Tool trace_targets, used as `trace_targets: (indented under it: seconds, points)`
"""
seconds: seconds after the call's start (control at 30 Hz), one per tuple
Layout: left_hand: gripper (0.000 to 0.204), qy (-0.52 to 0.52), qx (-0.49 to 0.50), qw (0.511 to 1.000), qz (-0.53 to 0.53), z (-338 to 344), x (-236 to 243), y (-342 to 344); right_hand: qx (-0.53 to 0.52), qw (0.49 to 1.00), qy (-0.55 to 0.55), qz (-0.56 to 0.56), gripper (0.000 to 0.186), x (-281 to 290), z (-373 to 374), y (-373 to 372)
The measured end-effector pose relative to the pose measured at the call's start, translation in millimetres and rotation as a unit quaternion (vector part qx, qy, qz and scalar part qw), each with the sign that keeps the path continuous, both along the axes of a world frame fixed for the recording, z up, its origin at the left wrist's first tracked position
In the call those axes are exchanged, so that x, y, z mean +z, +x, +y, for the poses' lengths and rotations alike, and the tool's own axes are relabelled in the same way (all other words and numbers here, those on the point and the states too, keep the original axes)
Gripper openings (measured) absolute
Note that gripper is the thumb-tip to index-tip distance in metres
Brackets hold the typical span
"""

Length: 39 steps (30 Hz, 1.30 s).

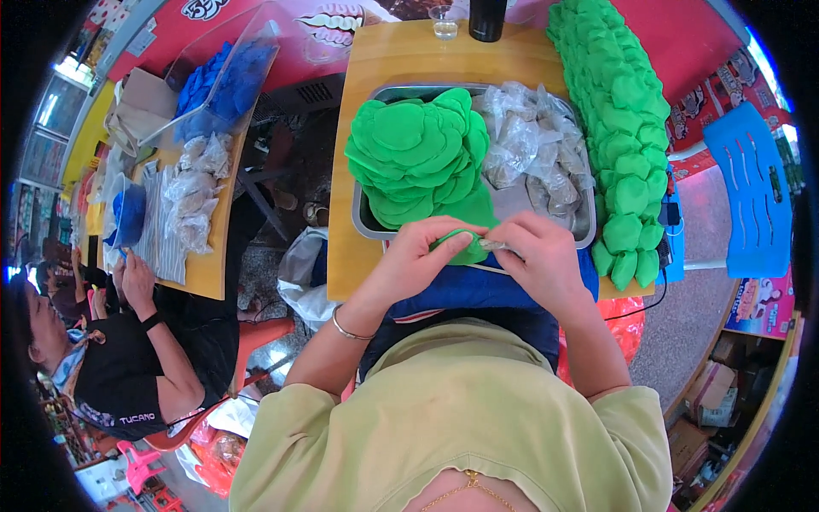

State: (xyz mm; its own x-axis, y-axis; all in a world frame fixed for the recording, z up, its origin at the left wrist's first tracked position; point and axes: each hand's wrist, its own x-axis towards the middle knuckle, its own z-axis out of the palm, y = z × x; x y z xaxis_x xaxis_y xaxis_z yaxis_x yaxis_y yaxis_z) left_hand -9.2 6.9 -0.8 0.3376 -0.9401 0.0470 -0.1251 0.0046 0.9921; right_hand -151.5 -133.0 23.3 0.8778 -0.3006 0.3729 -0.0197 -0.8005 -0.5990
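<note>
My left hand (424, 256) is closed around a green balloon-like piece (463, 247), folded between thumb and fingers near the tray's front edge. Right beside it, my right hand (537, 253) pinches a small whitish, crinkled packet (491, 244) at the open end of the green piece; motion blurs these fingers slightly. A metal tray (373, 232) lies just beyond both hands. Its left half bears a tall pile of flat green rounded pieces (409, 141). Clear plastic packets with brownish filling (554, 183) are heaped in its right half.
Plump green pieces (627, 154) stand in a long row along the table's right edge. A black cup (487, 19) and a glass (444, 26) are at the back. Right of the table is a blue chair (748, 188). At left, another person works at a second table (209, 273).
</note>
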Motion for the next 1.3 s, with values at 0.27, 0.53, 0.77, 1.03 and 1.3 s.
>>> trace_targets:
  seconds: [0.27, 0.53, 0.77, 1.03, 1.3]
  points:
    - [0.024, -0.043, 0.029, 0.998, 0.02, -7, -12, -14, 0.014, 0.977, 0.186, 0.1, 0.014, 4, -6, -1]
    - [0.047, -0.001, 0.014, 1.0, 0.0, -4, -7, -20, -0.054, 0.975, 0.19, 0.105, 0.013, -4, -4, 0]
    - [0.053, 0.009, -0.005, 0.996, 0.086, -6, -11, -18, 0.055, 0.882, 0.449, 0.13, 0.035, 8, -16, -2]
    - [0.052, 0.02, -0.057, 0.993, 0.098, -7, -11, -11, 0.076, 0.971, 0.203, 0.097, 0.032, 10, -12, 1]
    - [0.033, 0.038, -0.045, 0.996, 0.061, -10, -18, -15, 0.04, 0.972, 0.164, 0.162, 0.018, 9, -11, 0]
